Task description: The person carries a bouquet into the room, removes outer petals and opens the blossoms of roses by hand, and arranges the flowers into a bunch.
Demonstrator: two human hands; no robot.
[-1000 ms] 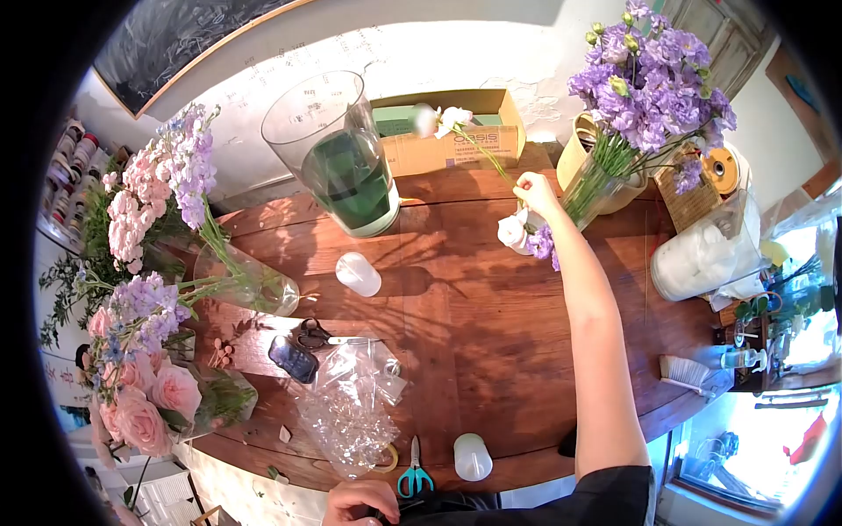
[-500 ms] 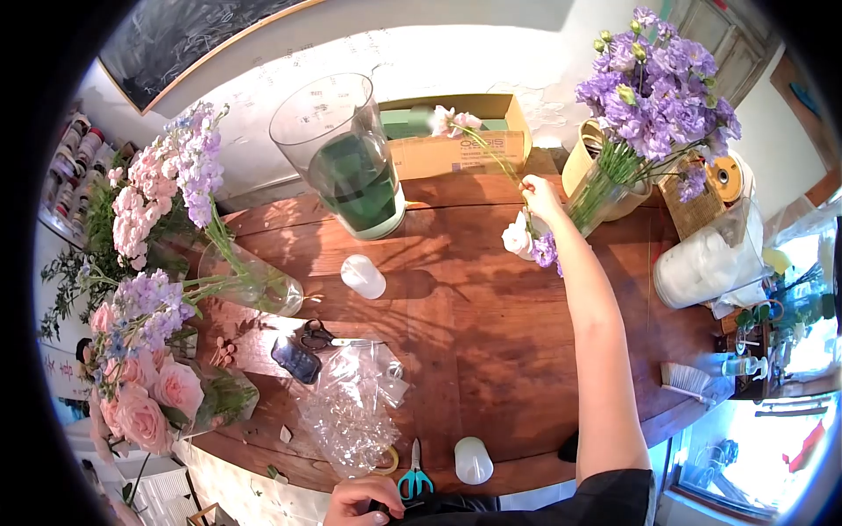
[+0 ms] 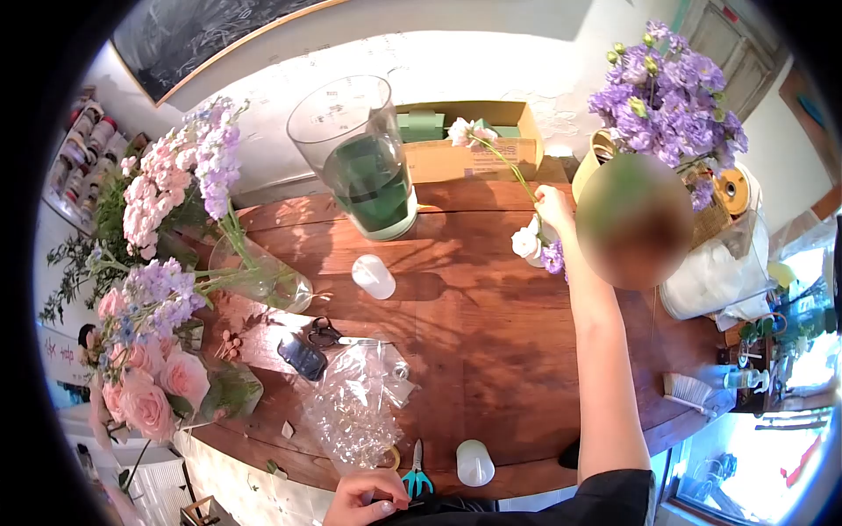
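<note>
Two white cups (image 3: 374, 277), two pale pink blooms (image 3: 472, 133) on the thin green stem (image 3: 516, 167) your right hand (image 3: 551, 207) grips, can't tell if your left hand (image 3: 368, 498) is open

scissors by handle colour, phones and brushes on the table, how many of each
Black-handled scissors: 1
Teal-handled scissors: 1
Phone: 1
Brush: 1
Total: 4

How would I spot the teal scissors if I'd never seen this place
Find the big wooden table and go to its near edge. The scissors lie there between the left hand and a white cylinder. Their teal handles set them apart from the dark-handled pair beside the phone.
</note>
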